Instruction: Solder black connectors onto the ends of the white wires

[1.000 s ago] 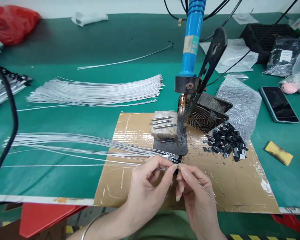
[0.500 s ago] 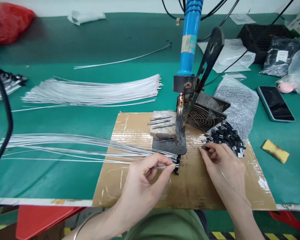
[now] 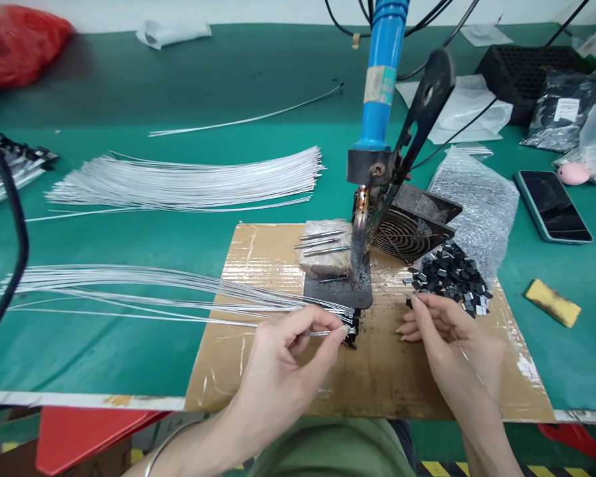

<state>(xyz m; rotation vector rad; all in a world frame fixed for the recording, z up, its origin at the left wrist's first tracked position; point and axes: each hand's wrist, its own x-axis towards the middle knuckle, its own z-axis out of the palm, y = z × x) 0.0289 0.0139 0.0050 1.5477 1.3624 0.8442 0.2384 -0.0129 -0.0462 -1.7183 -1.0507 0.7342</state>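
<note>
My left hand (image 3: 298,351) pinches a thin white wire near its right end, over the cardboard sheet (image 3: 258,391). Beside those fingertips lie the black-tipped ends of a wire bundle (image 3: 129,278) that stretches left. My right hand (image 3: 451,344) holds a small black piece (image 3: 410,303) between thumb and index finger, its other fingers loosely curled. Just behind it is a pile of black pieces (image 3: 454,275). A blue-handled soldering iron (image 3: 377,86) points down in its stand, its tip above a dark metal plate (image 3: 362,295).
A larger bundle of white wires (image 3: 193,182) lies behind on the green table (image 3: 129,242). Behind the plate are a stone-like block (image 3: 325,265) and a fan (image 3: 407,228). A phone (image 3: 553,205), a yellow sponge (image 3: 553,303) and bubble wrap (image 3: 477,199) are at the right.
My right hand has turned and shifted slightly right, its thumb now over the front of the small black piece. My left hand keeps its pinch in nearly the same place.
</note>
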